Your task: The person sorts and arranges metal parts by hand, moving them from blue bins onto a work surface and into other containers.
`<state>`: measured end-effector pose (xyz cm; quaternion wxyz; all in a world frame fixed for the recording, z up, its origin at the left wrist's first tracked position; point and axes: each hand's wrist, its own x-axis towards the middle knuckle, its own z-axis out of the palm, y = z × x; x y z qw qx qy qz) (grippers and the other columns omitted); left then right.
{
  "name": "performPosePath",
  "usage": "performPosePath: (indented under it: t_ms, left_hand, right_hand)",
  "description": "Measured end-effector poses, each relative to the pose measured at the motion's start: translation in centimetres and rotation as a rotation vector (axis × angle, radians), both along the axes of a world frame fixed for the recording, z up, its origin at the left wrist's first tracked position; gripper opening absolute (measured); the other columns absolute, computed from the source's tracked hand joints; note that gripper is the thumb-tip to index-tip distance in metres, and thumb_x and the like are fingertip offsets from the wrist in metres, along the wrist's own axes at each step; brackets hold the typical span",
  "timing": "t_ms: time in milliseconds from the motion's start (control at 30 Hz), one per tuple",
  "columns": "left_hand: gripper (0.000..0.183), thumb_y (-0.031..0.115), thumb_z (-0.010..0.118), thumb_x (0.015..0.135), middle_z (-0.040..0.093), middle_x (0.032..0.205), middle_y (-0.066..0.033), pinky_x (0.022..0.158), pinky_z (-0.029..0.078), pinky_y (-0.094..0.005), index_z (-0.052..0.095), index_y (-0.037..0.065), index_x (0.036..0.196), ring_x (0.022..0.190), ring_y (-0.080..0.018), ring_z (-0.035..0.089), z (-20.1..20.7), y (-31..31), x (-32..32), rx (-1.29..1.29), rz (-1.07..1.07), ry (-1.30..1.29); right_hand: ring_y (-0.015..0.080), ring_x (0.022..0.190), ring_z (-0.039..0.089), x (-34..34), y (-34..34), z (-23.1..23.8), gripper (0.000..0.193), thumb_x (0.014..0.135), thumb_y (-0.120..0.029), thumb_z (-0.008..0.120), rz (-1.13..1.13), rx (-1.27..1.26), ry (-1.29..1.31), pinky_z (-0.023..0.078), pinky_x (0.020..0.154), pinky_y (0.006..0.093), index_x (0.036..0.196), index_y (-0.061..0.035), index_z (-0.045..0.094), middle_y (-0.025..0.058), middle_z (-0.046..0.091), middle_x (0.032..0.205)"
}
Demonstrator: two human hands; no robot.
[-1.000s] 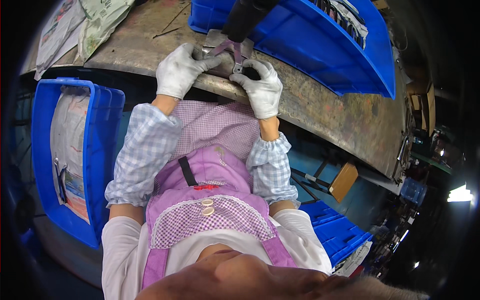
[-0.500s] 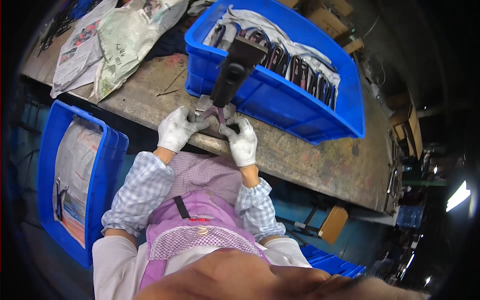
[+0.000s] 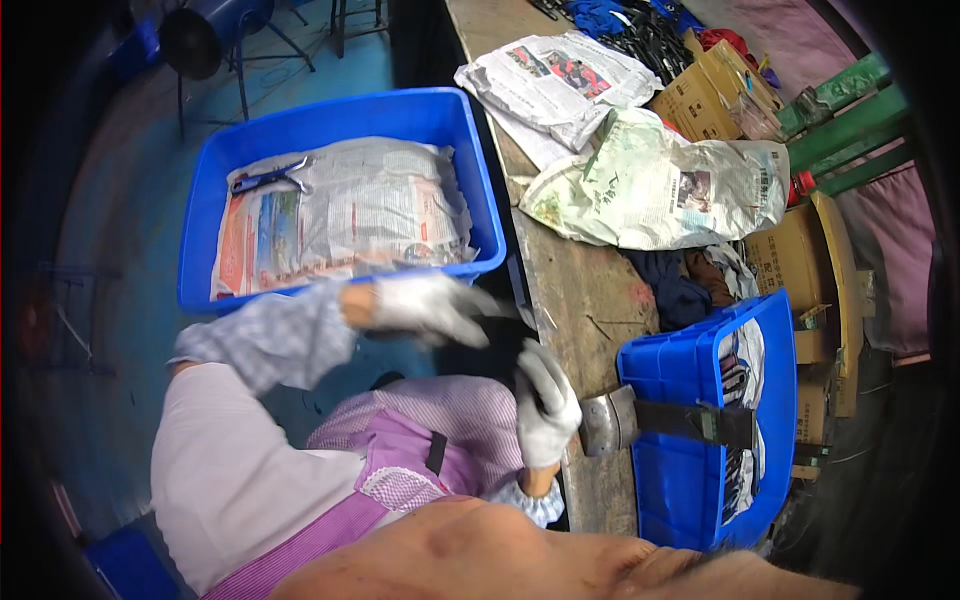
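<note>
My left hand [image 3: 425,308], in a white glove, is over the near right corner of a blue bin [image 3: 487,190], smeared by motion; whether it holds anything is unclear. My right hand [image 3: 547,408], also gloved, has bent fingers by the workbench edge; what they hold, if anything, is hidden. Newspaper [image 3: 370,215] covers the bin's contents, and a hand tool [image 3: 270,178] with a blue-and-black handle and metal head lies on it. Right of my right hand stands a metal block [image 3: 600,425] with a dark bar [image 3: 690,424] reaching over another blue bin [image 3: 675,480].
Crumpled newspapers [image 3: 690,190] lie on the workbench [image 3: 560,270]. Cardboard boxes [image 3: 705,95], dark cloth [image 3: 665,285] and green metal bars [image 3: 850,125] are along its far side. A stool [image 3: 240,80] stands at the upper left. The right-hand bin holds several dark tools and paper.
The view has swung left, bringing the newspaper-lined bin ahead. Both hands have left the metal block where they held pinkish handles; my left hand has moved toward that bin.
</note>
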<state>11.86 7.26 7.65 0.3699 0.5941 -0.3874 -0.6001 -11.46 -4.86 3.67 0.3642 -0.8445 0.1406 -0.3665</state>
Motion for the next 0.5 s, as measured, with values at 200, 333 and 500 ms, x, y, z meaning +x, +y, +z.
performPosePath:
  t_ms: [200,333,500]
  left_hand:
    - [0.049,0.022,0.075,0.080,0.072,0.117,-0.0172,0.092,0.054,-0.0407,0.068,0.008,0.126,0.105,-0.0321,0.070,-10.5,-2.6,25.2,-0.055,0.286,-1.157]
    - [0.052,0.023,0.079,0.078,0.071,0.117,-0.0182,0.094,0.051,-0.0462,0.068,0.005,0.126,0.109,-0.0368,0.066,-22.7,-5.3,32.4,-0.033,0.174,-1.193]
    - [0.046,0.010,0.067,0.091,0.061,0.134,-0.0226,0.102,0.047,-0.0413,0.059,-0.005,0.134,0.117,-0.0339,0.061,-26.1,5.0,41.7,-0.516,0.595,-0.975]
  right_hand:
    - [0.0245,0.099,0.072,-8.4,-3.0,-5.6,0.028,0.087,0.005,0.064,-0.512,0.578,0.276,0.057,0.088,0.0332,0.112,-0.0061,0.074,0.0116,0.074,0.112]
    - [0.0316,0.097,0.070,-13.6,-2.7,-2.0,0.027,0.084,-0.006,0.067,-0.260,0.028,0.555,0.057,0.086,0.0384,0.109,-0.0114,0.075,0.0108,0.073,0.113]
    - [0.0255,0.093,0.073,-20.5,-7.8,5.4,0.022,0.086,-0.008,0.068,-0.241,0.269,0.702,0.058,0.084,0.0364,0.106,-0.0064,0.076,0.0119,0.075,0.107]
